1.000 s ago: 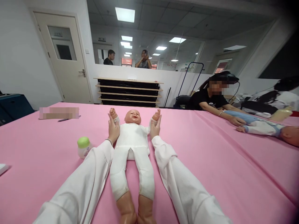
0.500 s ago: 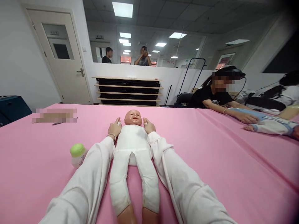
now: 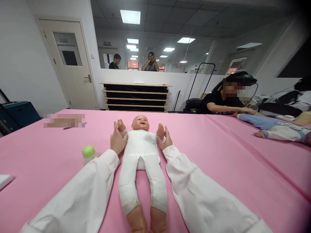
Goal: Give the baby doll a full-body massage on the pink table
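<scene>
A baby doll (image 3: pixel 139 145) in a white cloth body lies face up on a pink-covered table, its head at the far end and its bare feet near me. At its left-side arm in the picture is my left hand (image 3: pixel 118 141), thumb and fingers around the arm, index finger pointing up beside the doll's small hand (image 3: pixel 120 125). My right hand (image 3: pixel 167 140) grips the opposite arm, a finger upright next to the doll's other hand (image 3: pixel 160 130). Long white sleeves cover my forearms. A green-lidded jar (image 3: pixel 88 152) stands left of the doll, partly behind my left sleeve.
To the right a person in black (image 3: pixel 218 103) leans over another doll (image 3: pixel 274 127) in blue and white. A blurred flat item (image 3: pixel 64 120) lies at the far left of the pink cloth (image 3: pixel 206 155). A white object (image 3: pixel 5 180) sits at the left edge.
My hands have slid from the doll's hands down along its arms toward me. The doll's hands now stand up more visibly. The other person's arm has shifted farther back over their doll.
</scene>
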Available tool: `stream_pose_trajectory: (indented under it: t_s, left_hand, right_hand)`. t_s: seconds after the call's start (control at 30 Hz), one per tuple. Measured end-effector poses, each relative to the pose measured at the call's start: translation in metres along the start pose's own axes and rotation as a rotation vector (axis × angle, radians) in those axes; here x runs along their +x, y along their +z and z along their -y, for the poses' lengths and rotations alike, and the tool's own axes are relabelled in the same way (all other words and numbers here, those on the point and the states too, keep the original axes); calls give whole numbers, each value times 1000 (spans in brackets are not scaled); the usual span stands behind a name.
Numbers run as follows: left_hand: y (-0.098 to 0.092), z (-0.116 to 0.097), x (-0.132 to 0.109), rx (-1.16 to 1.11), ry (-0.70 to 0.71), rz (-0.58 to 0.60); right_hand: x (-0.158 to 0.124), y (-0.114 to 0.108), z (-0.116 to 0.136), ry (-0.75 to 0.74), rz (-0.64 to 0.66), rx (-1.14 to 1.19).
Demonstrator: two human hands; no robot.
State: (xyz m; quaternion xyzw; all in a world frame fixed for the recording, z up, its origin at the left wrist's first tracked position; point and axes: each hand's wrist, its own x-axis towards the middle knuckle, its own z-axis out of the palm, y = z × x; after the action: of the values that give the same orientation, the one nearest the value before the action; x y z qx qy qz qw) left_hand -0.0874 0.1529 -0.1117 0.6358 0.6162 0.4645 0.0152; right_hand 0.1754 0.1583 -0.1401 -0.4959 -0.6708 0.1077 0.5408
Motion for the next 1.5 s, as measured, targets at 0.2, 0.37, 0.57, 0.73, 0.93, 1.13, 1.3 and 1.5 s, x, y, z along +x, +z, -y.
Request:
stream_pose_trajectory:
  t_s: [0.2,0.37,0.57,0.73,0.93,1.13,1.3,1.5]
  left_hand:
    - [-33,33,-32,-248,421,128]
    - [-54,54,-37,-143,727,374]
    - [-53,52,-40,-161,659,382]
    - [-19,22,-22,-310,163,81]
    - [36,8,21,-140,-73,36]
    - [54,27,38,71,-195,199]
    - [55,28,41,128,-228,298]
    - [55,26,43,126,-216,342]
  right_hand:
    - [-38,-28,1,-84,206,128]
    - [-45,-39,7,-121,359,180]
    - [-47,-53,11,-155,386,164]
    - [-17,-24,21,-76,94,137]
    - [38,29,21,68,-215,56]
    - [40,40,-1,139,-92,-68]
    - [38,36,0,218,-30,-130]
    - [40,32,16,246,-9,-91]
